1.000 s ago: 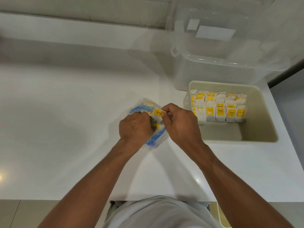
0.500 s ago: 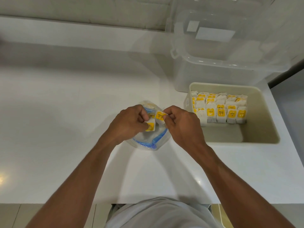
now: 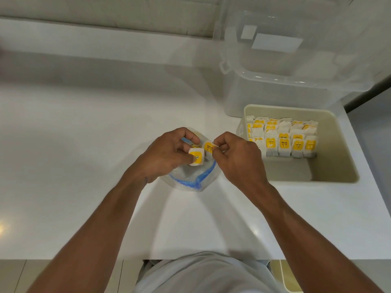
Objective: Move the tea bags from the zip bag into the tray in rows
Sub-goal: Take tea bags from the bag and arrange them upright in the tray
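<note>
A clear zip bag (image 3: 190,178) with a blue seal lies on the white counter under my hands. My left hand (image 3: 167,154) pinches a white tea bag with a yellow label (image 3: 196,157) just above the bag's mouth. My right hand (image 3: 234,153) pinches a second yellow-labelled tea bag (image 3: 208,147) right beside it. The beige tray (image 3: 336,144) stands to the right. Rows of tea bags (image 3: 283,138) fill its far half; its near half is bare.
A large clear plastic storage box (image 3: 296,66) with a lid stands behind the tray. The counter's right edge runs just past the tray, its front edge is by my body. Open white counter (image 3: 84,144) stretches to the left.
My left hand has come out of the zip bag holding a tea bag. My right hand kept its tea bag and stayed beside the bag's mouth.
</note>
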`<action>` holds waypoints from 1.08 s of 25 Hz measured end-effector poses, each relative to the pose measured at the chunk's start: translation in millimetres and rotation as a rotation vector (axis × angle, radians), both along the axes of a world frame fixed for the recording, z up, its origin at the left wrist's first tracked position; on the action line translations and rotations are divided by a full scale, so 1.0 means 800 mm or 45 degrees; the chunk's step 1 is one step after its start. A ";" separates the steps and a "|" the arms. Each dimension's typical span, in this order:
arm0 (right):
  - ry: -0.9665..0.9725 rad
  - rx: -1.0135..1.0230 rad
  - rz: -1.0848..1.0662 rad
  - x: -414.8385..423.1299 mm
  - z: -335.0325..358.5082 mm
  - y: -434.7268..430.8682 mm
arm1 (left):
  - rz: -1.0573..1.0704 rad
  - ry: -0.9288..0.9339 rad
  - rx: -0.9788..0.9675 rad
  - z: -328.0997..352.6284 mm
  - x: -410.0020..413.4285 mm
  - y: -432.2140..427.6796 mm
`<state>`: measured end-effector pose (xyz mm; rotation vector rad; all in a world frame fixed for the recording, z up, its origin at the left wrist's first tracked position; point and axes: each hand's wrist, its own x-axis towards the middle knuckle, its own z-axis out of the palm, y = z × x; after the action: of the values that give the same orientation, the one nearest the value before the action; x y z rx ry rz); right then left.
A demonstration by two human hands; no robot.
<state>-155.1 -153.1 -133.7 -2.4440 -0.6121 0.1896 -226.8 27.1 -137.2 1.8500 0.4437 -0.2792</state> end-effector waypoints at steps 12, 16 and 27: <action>0.042 0.020 0.045 -0.005 0.001 -0.001 | -0.069 -0.088 0.846 -0.002 0.003 -0.002; 0.105 0.051 0.127 -0.003 -0.001 -0.001 | 0.027 -0.121 0.575 -0.001 0.000 0.000; 0.379 0.085 0.319 0.002 -0.010 0.002 | 0.022 -0.153 0.415 0.008 0.000 -0.001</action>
<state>-153.3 -151.4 -141.4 -2.2111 -0.7733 0.6114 -227.1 26.3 -130.4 2.1663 0.4412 -0.0849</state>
